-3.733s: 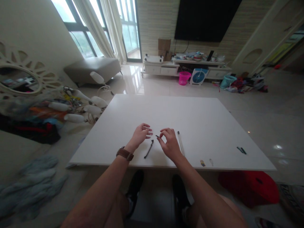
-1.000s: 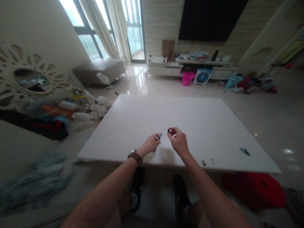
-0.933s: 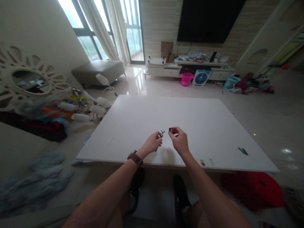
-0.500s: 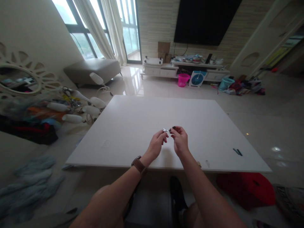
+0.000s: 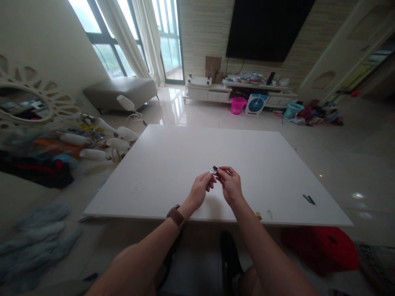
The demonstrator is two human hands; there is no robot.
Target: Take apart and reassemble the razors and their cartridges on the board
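Note:
My left hand (image 5: 200,192), with a brown watch on its wrist, and my right hand (image 5: 230,186) are raised together over the near part of the white table (image 5: 173,160). Their fingertips meet on a small dark and silvery part (image 5: 213,169), pinched between both hands. I cannot make out what the part is. A small black piece (image 5: 307,199) lies on the table at the right, and two tiny bits (image 5: 269,213) lie at the front edge.
A red stool or cushion (image 5: 321,246) sits below the table's right corner. White lamp parts and coloured clutter (image 5: 92,144) lie on the floor at the left. A grey bench (image 5: 120,88), a TV stand (image 5: 240,88) and a pink basket (image 5: 236,105) stand far back.
The pen parts that lay on the table are gone from it. My hands, each pinching a small piece apart a second ago, have come together until the pieces meet.

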